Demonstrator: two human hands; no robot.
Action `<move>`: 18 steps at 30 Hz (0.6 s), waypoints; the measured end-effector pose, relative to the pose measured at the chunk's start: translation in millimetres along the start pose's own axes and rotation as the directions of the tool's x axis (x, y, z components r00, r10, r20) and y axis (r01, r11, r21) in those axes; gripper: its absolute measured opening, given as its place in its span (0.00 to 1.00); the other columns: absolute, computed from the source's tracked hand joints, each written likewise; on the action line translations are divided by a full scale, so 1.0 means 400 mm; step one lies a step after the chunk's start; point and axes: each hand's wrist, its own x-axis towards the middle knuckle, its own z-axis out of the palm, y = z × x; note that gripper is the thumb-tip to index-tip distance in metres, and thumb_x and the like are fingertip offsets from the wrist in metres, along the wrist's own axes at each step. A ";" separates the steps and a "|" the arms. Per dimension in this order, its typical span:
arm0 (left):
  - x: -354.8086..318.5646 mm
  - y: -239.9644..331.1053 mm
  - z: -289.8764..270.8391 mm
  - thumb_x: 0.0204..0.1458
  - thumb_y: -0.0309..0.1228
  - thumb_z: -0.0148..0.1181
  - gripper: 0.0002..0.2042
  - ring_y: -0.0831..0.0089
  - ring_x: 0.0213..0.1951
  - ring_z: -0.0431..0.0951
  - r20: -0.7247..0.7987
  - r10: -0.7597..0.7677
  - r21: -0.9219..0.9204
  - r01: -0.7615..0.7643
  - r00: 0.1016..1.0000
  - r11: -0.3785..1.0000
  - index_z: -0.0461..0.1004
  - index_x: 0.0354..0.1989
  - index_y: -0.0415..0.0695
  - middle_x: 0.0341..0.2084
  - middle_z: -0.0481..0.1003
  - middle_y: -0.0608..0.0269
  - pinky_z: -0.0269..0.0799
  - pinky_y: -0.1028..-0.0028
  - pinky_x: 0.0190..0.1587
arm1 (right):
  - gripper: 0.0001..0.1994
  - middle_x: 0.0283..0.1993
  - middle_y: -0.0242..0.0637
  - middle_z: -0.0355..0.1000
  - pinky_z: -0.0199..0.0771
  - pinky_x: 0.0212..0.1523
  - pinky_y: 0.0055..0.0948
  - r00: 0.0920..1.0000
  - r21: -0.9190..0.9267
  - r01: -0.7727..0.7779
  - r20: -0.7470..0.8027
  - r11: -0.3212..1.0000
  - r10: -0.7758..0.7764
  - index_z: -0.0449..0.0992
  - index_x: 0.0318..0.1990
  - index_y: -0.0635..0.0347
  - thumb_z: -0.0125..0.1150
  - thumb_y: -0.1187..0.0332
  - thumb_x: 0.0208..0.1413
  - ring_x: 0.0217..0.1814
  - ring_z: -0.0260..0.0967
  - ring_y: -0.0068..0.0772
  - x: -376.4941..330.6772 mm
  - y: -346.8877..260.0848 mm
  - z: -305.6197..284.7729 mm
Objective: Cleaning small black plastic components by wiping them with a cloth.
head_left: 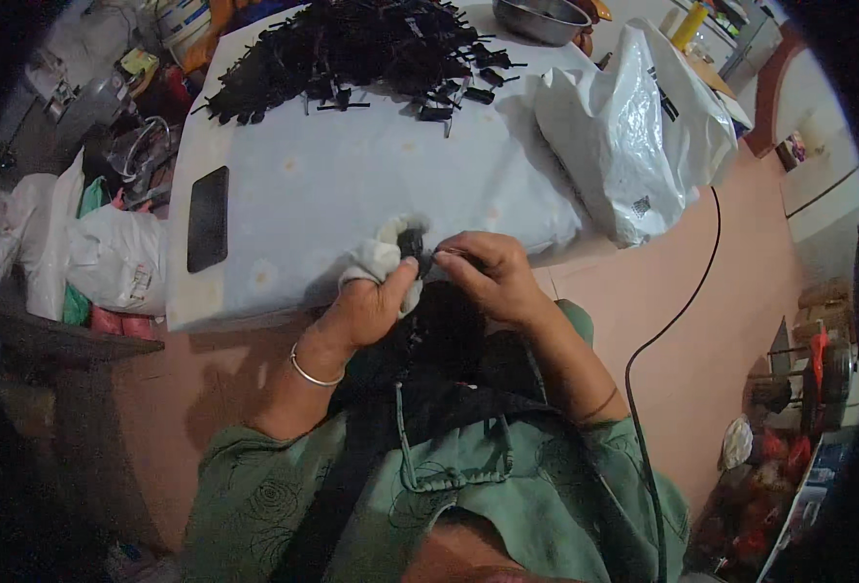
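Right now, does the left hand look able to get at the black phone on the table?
Probably yes: nothing visible stands between the left hand and the black phone on the pale tablecloth, though that hand holds a small black piece.

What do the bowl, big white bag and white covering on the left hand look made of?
Bowl: probably stainless steel, grey with metallic sheen.
White bag: likely plastic, glossy, creased, with bright highlights.
White covering: probably fabric, matte and softly bunched on the left hand; weave too blurred to tell.
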 end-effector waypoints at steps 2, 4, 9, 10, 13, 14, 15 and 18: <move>0.008 0.053 0.020 0.51 0.25 0.46 0.13 0.83 0.24 0.63 0.209 -0.194 -0.126 0.223 0.959 0.967 0.62 0.46 0.38 0.21 0.65 0.70 0.63 0.80 0.26 | 0.06 0.22 0.37 0.67 0.64 0.28 0.21 0.998 0.027 -0.069 0.002 0.997 0.069 0.71 0.29 0.67 0.54 0.71 0.50 0.25 0.63 0.21 -0.003 0.012 -0.014; 0.007 0.017 0.020 0.50 0.25 0.46 0.14 0.82 0.24 0.64 0.204 -0.111 -0.156 0.144 0.973 0.977 0.61 0.47 0.40 0.22 0.65 0.70 0.63 0.79 0.26 | 0.08 0.20 0.35 0.64 0.63 0.27 0.22 0.991 0.056 -0.130 -0.013 0.990 0.131 0.69 0.27 0.67 0.53 0.70 0.52 0.24 0.60 0.19 0.004 0.020 0.006; 0.003 -0.014 0.021 0.50 0.25 0.45 0.12 0.83 0.24 0.64 0.038 -0.026 -0.063 0.029 0.999 0.998 0.62 0.44 0.40 0.23 0.65 0.70 0.63 0.79 0.25 | 0.09 0.19 0.29 0.62 0.60 0.26 0.21 0.990 0.046 -0.131 0.066 0.990 0.128 0.68 0.27 0.65 0.52 0.68 0.54 0.24 0.56 0.16 -0.003 0.008 0.008; 0.004 -0.011 0.019 0.50 0.25 0.45 0.12 0.83 0.24 0.64 0.039 -0.028 -0.064 0.031 0.999 0.998 0.62 0.44 0.40 0.23 0.65 0.70 0.63 0.79 0.25 | 0.08 0.19 0.27 0.61 0.60 0.25 0.21 0.992 0.029 -0.106 0.071 0.994 0.104 0.68 0.27 0.64 0.52 0.68 0.54 0.24 0.55 0.15 -0.005 0.005 0.007; 0.006 -0.002 0.011 0.50 0.24 0.45 0.11 0.85 0.22 0.63 0.065 -0.042 -0.077 0.047 0.997 0.996 0.63 0.43 0.40 0.23 0.65 0.70 0.60 0.82 0.23 | 0.08 0.20 0.25 0.62 0.59 0.25 0.20 0.991 0.016 -0.092 0.101 0.996 0.089 0.68 0.27 0.63 0.53 0.68 0.53 0.24 0.55 0.14 -0.005 0.016 0.014; 0.002 -0.004 0.009 0.50 0.24 0.45 0.11 0.86 0.22 0.62 0.103 -0.142 -0.246 0.163 0.985 0.955 0.63 0.43 0.40 0.23 0.65 0.70 0.59 0.83 0.22 | 0.08 0.20 0.25 0.62 0.59 0.25 0.20 0.991 0.016 -0.091 0.099 0.996 0.089 0.68 0.27 0.63 0.53 0.68 0.53 0.24 0.55 0.14 -0.005 0.009 0.011; 0.001 -0.005 0.009 0.50 0.24 0.45 0.11 0.87 0.21 0.61 0.156 -0.232 -0.402 0.276 0.960 0.873 0.63 0.43 0.40 0.23 0.65 0.71 0.58 0.84 0.22 | 0.08 0.20 0.25 0.62 0.60 0.25 0.19 0.985 0.038 -0.152 0.094 0.988 0.148 0.68 0.27 0.64 0.53 0.68 0.53 0.24 0.55 0.14 -0.003 -0.001 0.008; 0.004 0.017 0.005 0.50 0.23 0.45 0.11 0.88 0.21 0.60 0.220 -0.092 -0.287 0.155 0.971 0.945 0.63 0.43 0.40 0.22 0.65 0.73 0.57 0.85 0.21 | 0.08 0.21 0.26 0.63 0.61 0.26 0.18 0.974 0.084 -0.213 0.097 0.973 0.204 0.68 0.28 0.64 0.54 0.68 0.53 0.25 0.56 0.14 -0.002 0.008 0.010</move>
